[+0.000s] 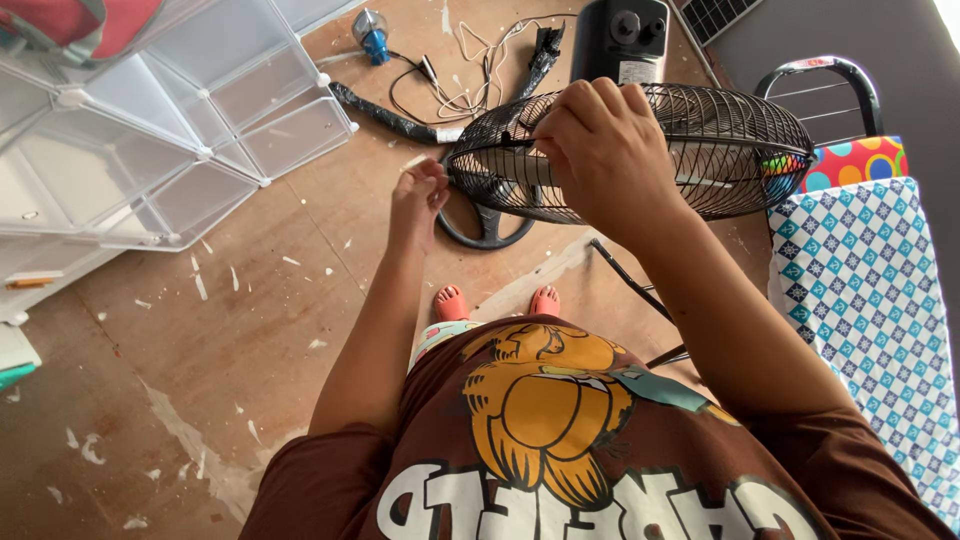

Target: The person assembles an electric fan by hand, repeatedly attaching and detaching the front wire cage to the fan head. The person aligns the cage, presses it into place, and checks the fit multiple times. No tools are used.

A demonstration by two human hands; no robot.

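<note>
1. Far to the left of the fan guard stands a clear plastic cube shelf unit with white connectors (150, 130), resting on the scuffed brown wooden floor (200, 350).
2. Up and to the left of the guard, a small blue and silver part (372, 35) lies on the floor, with a tangle of thin white and black wires (460, 85) between it and the guard.
3. The person's left hand (420, 195) hovers just beside the guard's left rim, fingers curled and pinched together; whether something tiny sits between the fingertips cannot be told.
4. The round black wire fan guard (720, 150) is held up in front of the person, tilted nearly edge-on, above the floor.
5. The person's right hand (600, 150) lies against the guard's near face, left of its middle, with the fingertips closed on the wire at the upper rim.
6. Behind the guard sits a black fan motor housing (622, 35).
7. To the right of the guard stands a board with a blue and white diamond-patterned cloth cover (870, 300).
</note>
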